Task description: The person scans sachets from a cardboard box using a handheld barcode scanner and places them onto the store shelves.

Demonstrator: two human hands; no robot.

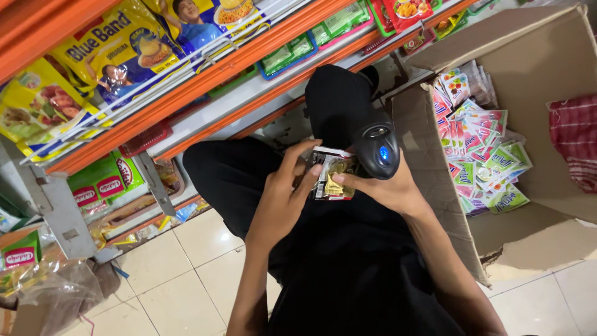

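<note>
An orange-edged shelf rack fills the upper left, its tiers carrying large yellow and blue pouches above and green packets lower down. To the right stands an open cardboard box, its near flap torn along the bottom edge, with a loose heap of small pink, green and white sachets piled against its left wall and a red checked cloth lying near the right edge. Pale floor tiles show below the rack, where a crumpled clear plastic bag sits in the lower left corner. The person, dressed in black, crouches between rack and box (knees up, forearms reaching in from the bottom of the view). The right hand is wrapped around the grip of a black handheld scanner, whose blue light faces up, while its thumb and fingertips also pinch the right edge of a small snack packet. The left hand is partly curled, its fingers spread and bent, holding the packet's left side with thumb and forefinger. The packet, white and red with gold-wrapped pieces showing, is held between both hands over the person's lap, just beneath the scanner's head and just left of the box.
</note>
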